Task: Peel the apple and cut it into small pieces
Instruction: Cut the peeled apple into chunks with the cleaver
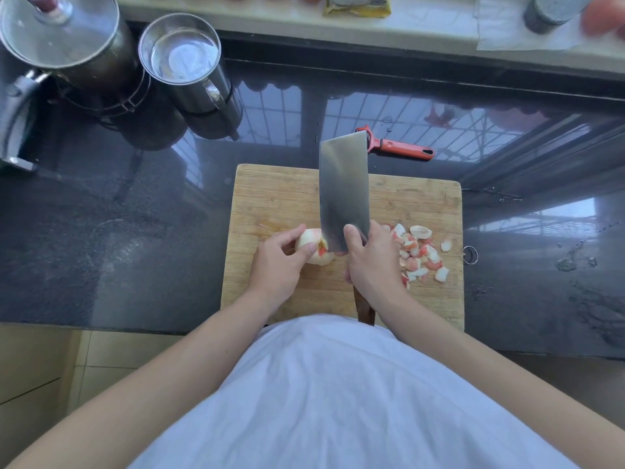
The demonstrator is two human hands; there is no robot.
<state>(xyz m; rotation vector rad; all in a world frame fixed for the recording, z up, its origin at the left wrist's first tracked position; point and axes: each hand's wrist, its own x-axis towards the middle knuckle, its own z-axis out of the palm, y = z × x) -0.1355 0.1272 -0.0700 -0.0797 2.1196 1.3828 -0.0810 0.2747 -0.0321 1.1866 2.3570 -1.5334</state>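
Nearest, a white shirt [324, 394] and two bare forearms reaching forward over the table [101, 231] edge. On the wooden cutting board [277, 198], left hand [275, 262] curled over the peeled apple [313, 247], grip closed on it with fingertips on top and thumb against its near side. Apple resting on the board, pale with a reddish patch by the blade. Right hand [370, 262] wrapped round the dark handle of the cleaver [343, 191], thumb up on the flat of the blade, grip closed firmly. Blade upright, edge touching the apple's right side. Just right of that hand, a scatter of small pink-and-white apple pieces [421, 253] on the board. Beyond the board, an orange peeler [399, 147] lying on the dark glossy table. Far left, a steel cup [184, 59] beside a pot with a glass lid [64, 32].
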